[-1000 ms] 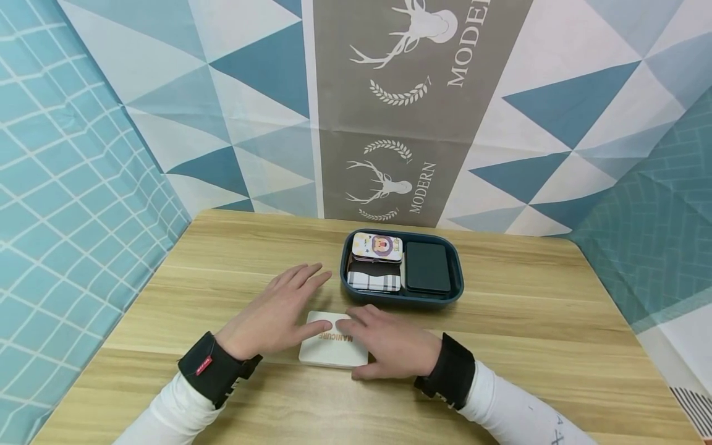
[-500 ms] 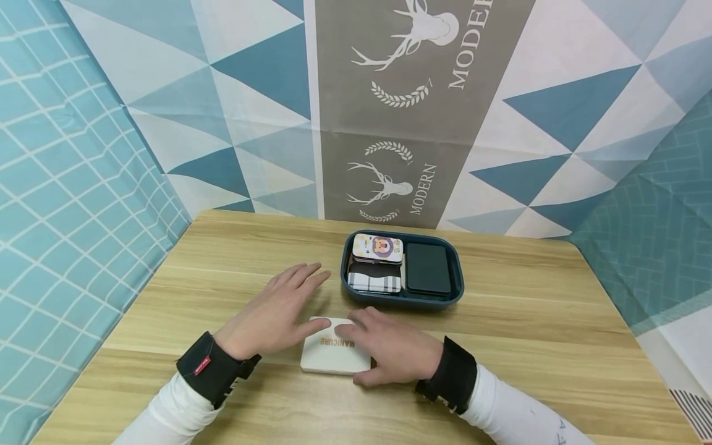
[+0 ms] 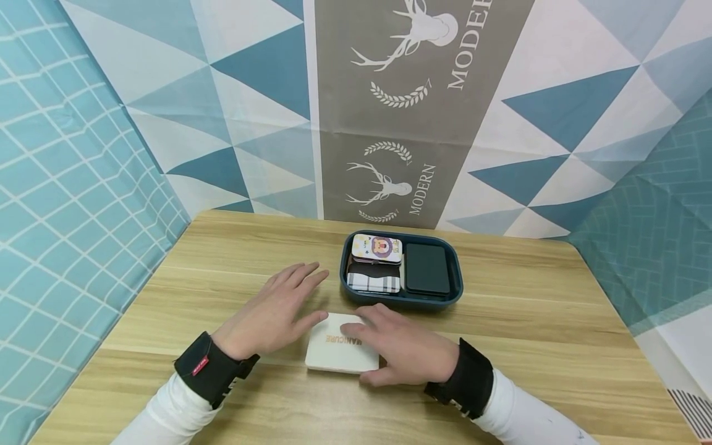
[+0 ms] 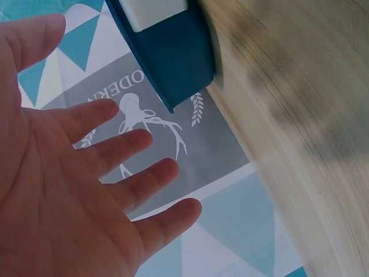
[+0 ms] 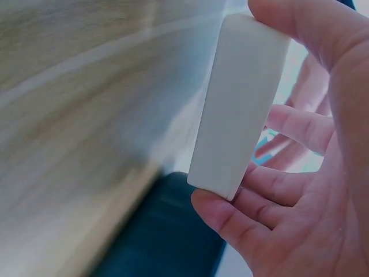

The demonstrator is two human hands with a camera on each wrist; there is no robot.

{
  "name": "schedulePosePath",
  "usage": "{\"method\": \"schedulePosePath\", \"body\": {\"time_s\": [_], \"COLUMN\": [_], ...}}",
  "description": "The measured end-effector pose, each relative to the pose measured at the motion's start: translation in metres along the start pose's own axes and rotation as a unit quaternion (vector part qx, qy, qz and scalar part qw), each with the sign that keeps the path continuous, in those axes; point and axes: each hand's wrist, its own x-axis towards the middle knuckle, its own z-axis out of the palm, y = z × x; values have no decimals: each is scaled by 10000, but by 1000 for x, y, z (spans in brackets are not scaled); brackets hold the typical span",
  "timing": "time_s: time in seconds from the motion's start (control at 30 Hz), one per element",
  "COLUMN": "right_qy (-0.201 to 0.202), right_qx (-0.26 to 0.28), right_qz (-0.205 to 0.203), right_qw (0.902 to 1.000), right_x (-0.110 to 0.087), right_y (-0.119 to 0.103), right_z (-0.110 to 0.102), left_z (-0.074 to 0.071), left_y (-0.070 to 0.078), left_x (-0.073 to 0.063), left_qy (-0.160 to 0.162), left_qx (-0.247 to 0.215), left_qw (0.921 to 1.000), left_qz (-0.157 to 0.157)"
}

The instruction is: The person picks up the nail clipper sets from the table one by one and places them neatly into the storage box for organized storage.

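My right hand grips a white manicure set case by its edges, the thumb at the near side and fingers at the far side. Gold "MANICURE" lettering on its lid reads upside down in the head view. The right wrist view shows one plain narrow end of the case between thumb and fingertips. My left hand hovers at the case's left, fingers spread and relaxed, holding nothing. Its thumb tip comes right at the case's far left corner in the head view. The open palm faces the left wrist camera.
Just beyond my hands stands a dark blue tray with compartments. Inside lie a small lion-printed tin, a black-and-plaid item and a dark flat box. A patterned cloth wall rises behind the wooden table.
The manicure set case has shifted slightly right together with my right hand, after first moving a little towards me. My left hand stays nearly in place.
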Motion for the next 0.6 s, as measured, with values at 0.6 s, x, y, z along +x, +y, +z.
{"method": "schedulePosePath", "body": {"time_s": [0.6], "right_qy": [647], "right_qx": [-260], "right_qz": [282], "right_qw": [9972], "right_x": [-26], "right_y": [7], "right_z": [-39], "left_z": [-1], "left_y": [2], "left_x": [-1], "left_qy": [42], "left_qx": [42], "left_qw": [10000], "left_qz": [22]}}
